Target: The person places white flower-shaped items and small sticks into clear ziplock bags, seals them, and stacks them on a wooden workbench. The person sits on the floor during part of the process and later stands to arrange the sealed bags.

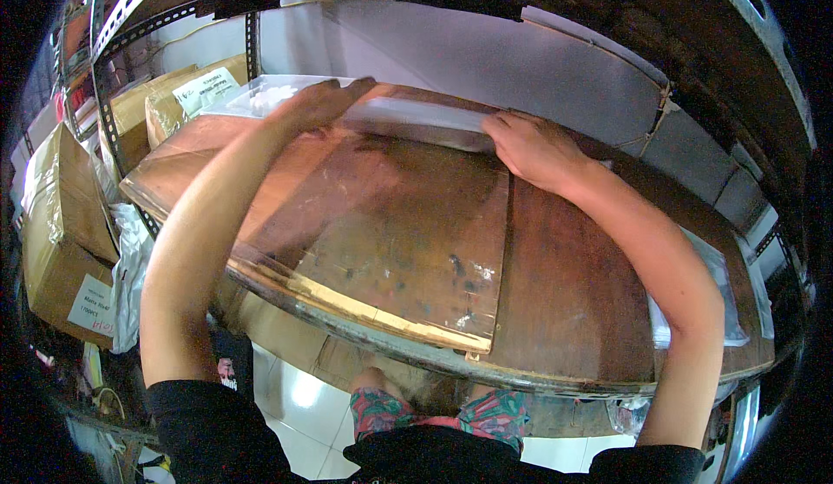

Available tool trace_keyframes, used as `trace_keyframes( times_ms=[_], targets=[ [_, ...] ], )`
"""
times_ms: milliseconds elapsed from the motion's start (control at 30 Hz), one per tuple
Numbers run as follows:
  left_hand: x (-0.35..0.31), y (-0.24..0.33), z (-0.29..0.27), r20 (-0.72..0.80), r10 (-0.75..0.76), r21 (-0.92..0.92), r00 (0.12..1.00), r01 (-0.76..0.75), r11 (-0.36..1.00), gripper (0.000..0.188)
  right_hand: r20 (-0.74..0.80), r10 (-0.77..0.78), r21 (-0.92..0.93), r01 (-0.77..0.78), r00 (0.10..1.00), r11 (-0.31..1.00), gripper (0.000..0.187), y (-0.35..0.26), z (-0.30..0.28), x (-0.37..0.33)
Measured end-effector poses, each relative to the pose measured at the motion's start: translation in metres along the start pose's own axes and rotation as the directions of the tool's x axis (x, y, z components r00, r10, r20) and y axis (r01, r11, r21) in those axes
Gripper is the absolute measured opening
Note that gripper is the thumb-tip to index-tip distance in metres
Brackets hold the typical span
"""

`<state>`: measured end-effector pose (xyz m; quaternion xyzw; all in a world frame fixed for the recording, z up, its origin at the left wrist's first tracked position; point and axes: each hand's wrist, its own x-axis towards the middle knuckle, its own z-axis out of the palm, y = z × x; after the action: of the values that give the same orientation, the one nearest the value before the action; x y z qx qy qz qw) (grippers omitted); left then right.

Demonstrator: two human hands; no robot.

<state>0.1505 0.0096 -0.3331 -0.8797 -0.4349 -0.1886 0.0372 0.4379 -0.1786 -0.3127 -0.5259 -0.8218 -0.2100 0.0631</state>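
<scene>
A strip of clear, whitish plastic sheet stretches between my hands along the far edge of a brown wooden board. My left hand is at its left end, fingers pointing right and somewhat blurred, the thumb below. At the right end, my right hand is closed with its fingers curled on the sheet's edge. Beyond my left wrist lies a flat pile of clear plastic. The board lies on a larger brown wooden table.
Cardboard boxes and a white plastic bag stand at the left, beside a slotted metal shelf post. More clear plastic lies on the table's right side, past my right forearm. A pale wall rises behind the table.
</scene>
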Motion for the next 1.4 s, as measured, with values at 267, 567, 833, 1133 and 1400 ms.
trace_keyframes(
  times_ms=[267,567,833,1133,1400],
  targets=[
    [-0.019,0.017,-0.023,0.486,-0.018,-0.713,0.874,0.408,0.571,0.06,-0.263,-0.178,-0.106,0.154,0.948,0.982,0.012,-0.025,-0.005,-0.045],
    [-0.043,0.064,-0.041,0.486,-0.253,-0.525,0.836,0.511,0.681,0.059,-0.22,-0.309,-0.274,0.245,0.925,0.93,0.01,-0.032,-0.013,-0.074],
    [-0.043,0.04,-0.024,0.236,0.102,-0.731,0.966,0.107,0.674,0.034,-0.215,-0.194,-0.105,0.175,0.957,0.979,0.036,-0.032,-0.009,-0.104],
    [-0.045,0.08,-0.072,-0.101,0.076,-0.573,0.992,-0.12,0.811,0.03,-0.097,-0.018,-0.155,0.003,0.995,0.988,0.035,-0.01,-0.023,-0.091],
    [0.018,-0.069,-0.085,-0.342,0.131,-0.443,0.93,-0.283,0.851,0.039,-0.17,0.004,-0.336,-0.062,0.985,0.94,0.031,-0.048,-0.013,0.052]
  ],
)
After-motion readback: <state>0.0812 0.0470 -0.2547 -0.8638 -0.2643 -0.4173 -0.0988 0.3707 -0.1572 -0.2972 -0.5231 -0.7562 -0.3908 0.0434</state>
